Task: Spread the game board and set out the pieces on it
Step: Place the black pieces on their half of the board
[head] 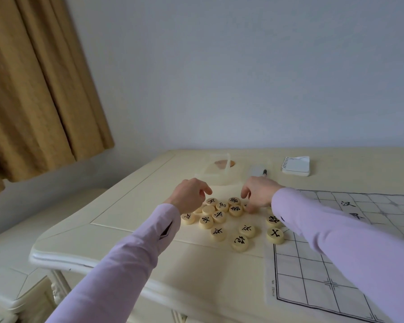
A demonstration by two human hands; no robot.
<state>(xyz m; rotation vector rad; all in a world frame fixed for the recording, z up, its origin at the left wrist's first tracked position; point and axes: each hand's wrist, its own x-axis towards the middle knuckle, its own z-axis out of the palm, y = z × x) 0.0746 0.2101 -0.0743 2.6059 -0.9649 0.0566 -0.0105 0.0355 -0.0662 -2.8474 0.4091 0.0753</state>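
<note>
Game board [313, 271]: it is spread flat on the surface [131, 206]. It looks thin and limp, like cloth or paper, so expect it to slide or wrinkle if your sleeve drags over it.
Pieces [219, 214]: the round pale discs lie loose just off the board's left edge, most with their black characters up. Two of them [275, 235] lie at that edge. None is set out on the grid that I can see.
Left hand [191, 194]: it is over the side of the pile farthest from the board, with the fingers curled downward. Your grip there faces away from the camera, so I cannot tell whether it pinches a disc.
Right hand [258, 194]: it is at the side of the pile nearer the board, fingertips down among the discs. I cannot tell whether this grip has closed on one.
Handling: the discs look hard, light and smooth-faced, so they will probably skid and click together when nudged. Take each by its rim between thumb and forefinger, then lift it clear before you carry it across.
Stage: by my reading the spreading is done and the setting-out has barely begun.
Risk: a disc set down hard may shift the board, so lower each one gently.
Beyond the board's far-left corner: a clear box [217, 173], a pen [264, 172] and a notepad [295, 166].
</note>
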